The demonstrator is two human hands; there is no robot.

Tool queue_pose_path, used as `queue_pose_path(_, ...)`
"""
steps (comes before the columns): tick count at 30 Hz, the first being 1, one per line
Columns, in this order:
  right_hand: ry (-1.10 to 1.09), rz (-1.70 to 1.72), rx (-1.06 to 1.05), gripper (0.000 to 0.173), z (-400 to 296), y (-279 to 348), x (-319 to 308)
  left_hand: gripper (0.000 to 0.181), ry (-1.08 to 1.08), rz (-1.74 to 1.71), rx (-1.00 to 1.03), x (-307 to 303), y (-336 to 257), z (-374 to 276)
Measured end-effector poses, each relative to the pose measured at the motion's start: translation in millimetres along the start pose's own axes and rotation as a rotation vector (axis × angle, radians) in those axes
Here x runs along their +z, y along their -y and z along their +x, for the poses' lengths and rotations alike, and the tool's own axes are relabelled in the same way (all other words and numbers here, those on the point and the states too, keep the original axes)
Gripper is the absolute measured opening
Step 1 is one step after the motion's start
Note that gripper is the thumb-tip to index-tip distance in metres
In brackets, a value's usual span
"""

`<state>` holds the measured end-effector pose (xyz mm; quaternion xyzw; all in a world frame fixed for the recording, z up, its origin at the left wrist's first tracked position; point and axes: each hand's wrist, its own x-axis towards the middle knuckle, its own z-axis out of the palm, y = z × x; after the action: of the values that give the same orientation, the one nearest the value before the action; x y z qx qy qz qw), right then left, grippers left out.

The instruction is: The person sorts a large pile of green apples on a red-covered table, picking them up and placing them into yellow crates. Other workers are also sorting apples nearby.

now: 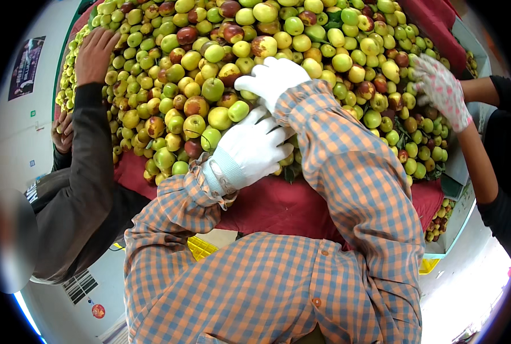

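Observation:
A broad heap of green, yellow and red-brown jujubes [195,105] covers the table before me. My left hand [251,146], in a white glove with a pale blue cuff, lies over the near side of the heap. Its fingers point right, and its palm is hidden. Just beyond it, my right hand [277,79], also white-gloved, reaches down into the fruit with thumb and fingers bent. A green jujube [249,95] shows just under that thumb; whether it is gripped cannot be seen. The right wrist sits close to the left fingertips.
Dark red cloth [277,206] lines the table's near edge. At left, another person's bare hand [95,53] rests on the heap. At right, a co-worker's dotted glove [442,90] touches fruit beside a pale trough [457,228] holding smaller jujubes. A yellow crate [202,247] stands below the table.

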<state>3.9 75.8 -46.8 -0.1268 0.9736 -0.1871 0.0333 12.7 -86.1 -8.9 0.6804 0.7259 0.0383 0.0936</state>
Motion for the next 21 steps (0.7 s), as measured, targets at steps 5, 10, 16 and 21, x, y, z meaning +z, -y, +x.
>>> queue_pose_path(5, -0.364, 0.472, 0.117, 0.042, -79, -20, -3, 0.036, 0.078, -0.018, 0.043, -8, -1, 9)
queue_pose_path(10, -0.561, 0.957, 0.673, 0.046, -271, -7, -20, 0.04, 0.146, 0.02, 0.08, -11, -13, 25)
queue_pose_path(16, -1.1, 0.514, 1.7, 0.043, -547, 50, 56, 0.046, 0.244, 0.119, 0.006, -12, -21, 9)
queue_pose_path(21, -1.28, 0.455, 2.109, 0.07, -773, 76, 190, 0.042, 0.238, 0.085, 0.136, -16, -10, 42)
